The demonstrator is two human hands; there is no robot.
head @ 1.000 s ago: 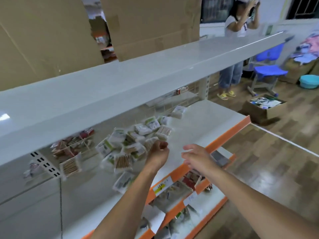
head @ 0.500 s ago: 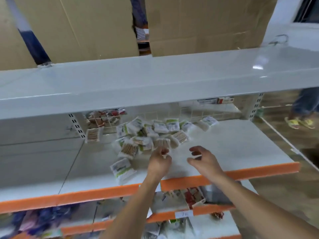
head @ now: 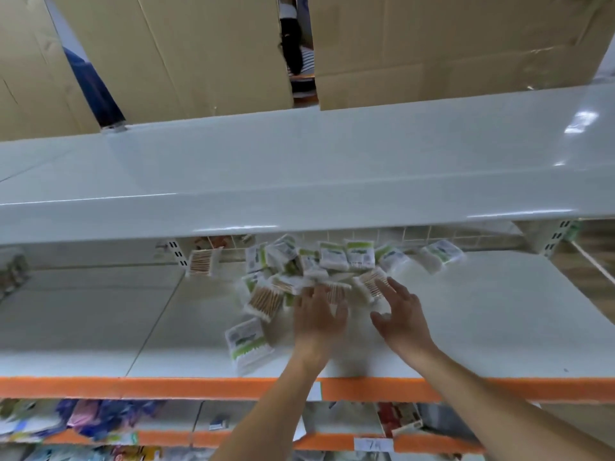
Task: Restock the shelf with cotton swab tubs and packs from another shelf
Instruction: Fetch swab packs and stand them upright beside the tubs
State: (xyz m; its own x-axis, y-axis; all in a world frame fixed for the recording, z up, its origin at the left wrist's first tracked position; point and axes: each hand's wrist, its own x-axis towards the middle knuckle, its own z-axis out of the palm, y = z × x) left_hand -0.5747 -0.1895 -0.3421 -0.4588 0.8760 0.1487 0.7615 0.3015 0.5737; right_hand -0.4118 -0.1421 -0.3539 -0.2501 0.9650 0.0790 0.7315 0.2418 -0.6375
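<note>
Several cotton swab packs [head: 327, 264], white with green labels or showing wooden sticks, lie in a loose heap at the back of the white shelf [head: 482, 327] with the orange front edge. One pack [head: 248, 342] lies apart, nearer the front. Another pack [head: 201, 262] leans at the back left. My left hand [head: 317, 316] reaches over the shelf with fingers spread, its fingertips touching the near packs. My right hand [head: 401, 314] is beside it, fingers apart, over a pack of wooden swabs [head: 372, 286]. Neither hand grips anything.
A white upper shelf [head: 299, 181] overhangs the heap and hides its back. Cardboard sheets [head: 199, 51] stand behind it. Lower orange-edged shelves [head: 332, 440] hold mixed goods, with colourful packs [head: 100, 417] at the left.
The view swung left and closer to face the shelf. Both hands moved forward to the heap, and my left hand opened from a fist to spread fingers.
</note>
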